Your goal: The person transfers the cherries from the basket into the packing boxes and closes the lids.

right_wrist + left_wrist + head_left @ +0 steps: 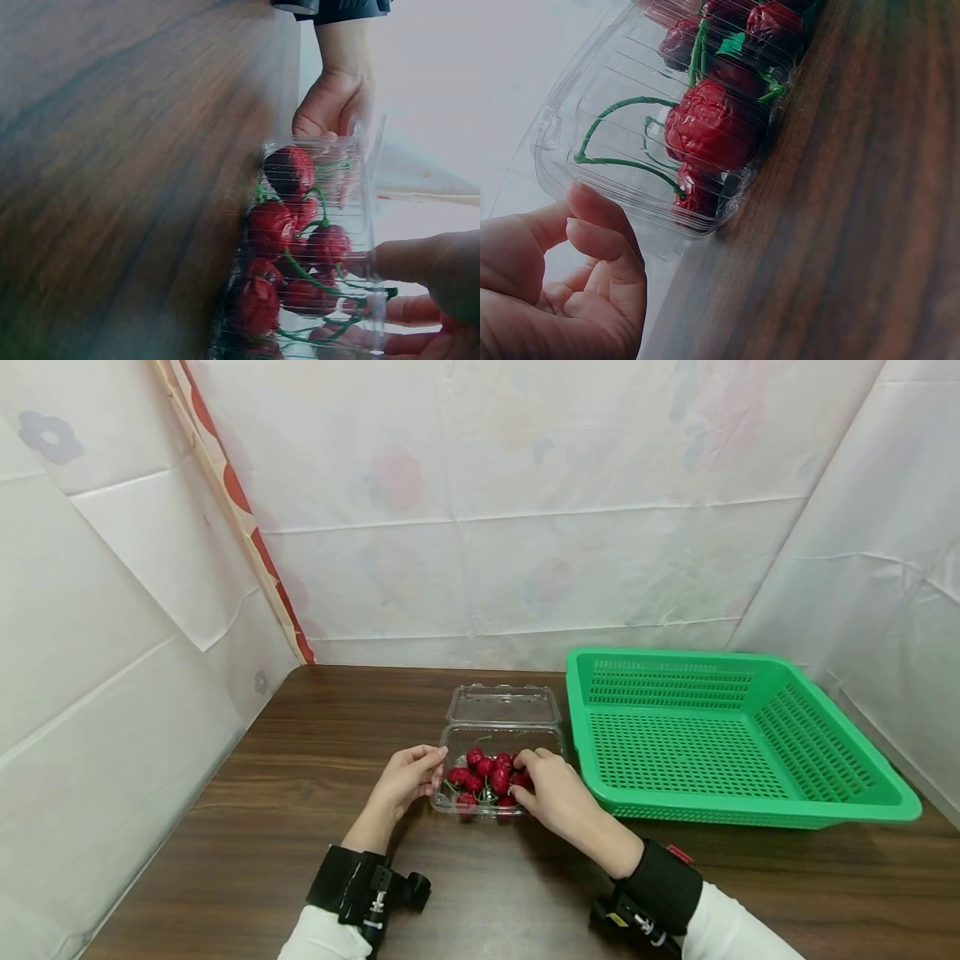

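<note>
A clear plastic clamshell box (495, 811) stands on the table with its lid (504, 703) folded back. Red cherries (499, 780) with green stems lie inside; their skins look wrinkled in the left wrist view. My left hand (405, 781) pinches the box's left rim between thumb and fingers; the left wrist view shows the bent fingers (604, 244) at that corner. Over the right side of the box, my right hand (558, 793) reaches in among the cherries, thumb and fingers apart. In the right wrist view its fingers (412, 309) pass over the rim, tips partly hidden behind plastic and stems.
A large green plastic basket (750, 808) with perforated walls stands just right of the box. The dark wooden table (300, 810) extends to the left and front. White patterned sheets (510, 527) hang behind and at both sides.
</note>
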The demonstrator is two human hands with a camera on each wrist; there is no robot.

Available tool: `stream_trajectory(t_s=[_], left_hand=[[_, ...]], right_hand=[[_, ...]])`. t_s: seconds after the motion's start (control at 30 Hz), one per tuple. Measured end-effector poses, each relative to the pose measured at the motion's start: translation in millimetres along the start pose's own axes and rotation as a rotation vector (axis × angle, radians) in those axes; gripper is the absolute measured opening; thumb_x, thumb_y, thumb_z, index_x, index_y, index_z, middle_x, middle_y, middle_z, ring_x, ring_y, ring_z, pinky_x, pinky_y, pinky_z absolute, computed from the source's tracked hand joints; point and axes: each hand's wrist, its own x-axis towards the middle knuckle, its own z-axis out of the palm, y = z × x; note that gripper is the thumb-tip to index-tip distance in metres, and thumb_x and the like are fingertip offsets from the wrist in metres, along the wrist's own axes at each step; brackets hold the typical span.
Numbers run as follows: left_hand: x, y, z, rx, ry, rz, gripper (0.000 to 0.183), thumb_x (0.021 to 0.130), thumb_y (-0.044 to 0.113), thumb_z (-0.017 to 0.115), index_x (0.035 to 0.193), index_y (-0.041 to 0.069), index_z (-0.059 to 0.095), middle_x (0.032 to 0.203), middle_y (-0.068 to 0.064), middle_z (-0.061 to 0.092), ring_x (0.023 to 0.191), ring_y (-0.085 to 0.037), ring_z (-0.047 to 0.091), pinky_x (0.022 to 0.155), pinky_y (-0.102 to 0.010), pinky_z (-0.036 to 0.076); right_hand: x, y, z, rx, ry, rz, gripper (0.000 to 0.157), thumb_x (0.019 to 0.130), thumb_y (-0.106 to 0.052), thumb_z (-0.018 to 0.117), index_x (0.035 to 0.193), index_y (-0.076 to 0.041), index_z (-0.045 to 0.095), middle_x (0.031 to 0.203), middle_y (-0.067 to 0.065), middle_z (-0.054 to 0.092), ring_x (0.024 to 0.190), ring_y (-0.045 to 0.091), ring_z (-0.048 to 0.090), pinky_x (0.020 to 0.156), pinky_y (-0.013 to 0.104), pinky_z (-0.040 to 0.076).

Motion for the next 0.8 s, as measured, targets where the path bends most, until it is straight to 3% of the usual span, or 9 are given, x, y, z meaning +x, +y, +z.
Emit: stream_trajectory(t_s=[0.37, 0.8], left_hand=[[-0.5, -1.4, -3.6, 0.017, 0.001, -0.005, 0.023, 0.089, 0.015, 0.054, 0.094, -0.007, 0.05, 0.06, 0.0, 0.049, 0.048, -0.008, 0.045, 0.045, -0.019, 0.037], [-10.0, 2.1, -10.1, 0.107, -0.066, 0.007, 0.027, 0.09, 0.017, 0.053, 0.096, -0.009, 0.048, 0.062, -0.001, 0.049, 0.048, -0.008, 0.045, 0.043, -0.017, 0.037]], right_hand=[[-9.8, -11.9, -12.2, 0.034, 0.074, -0.097, 0.019, 0.077, -0.012, 0.068, 0.092, -0.005, 0.059, 0.081, 0.004, 0.055, 0.063, 0.009, 0.047, 0.053, 0.022, 0.039], [-37.4, -11.5, -23.1, 0.146, 0.122, -0.137, 0.012, 0.076, -0.008, 0.067, 0.086, -0.007, 0.06, 0.078, 0.002, 0.057, 0.064, 0.012, 0.055, 0.057, 0.021, 0.045]])
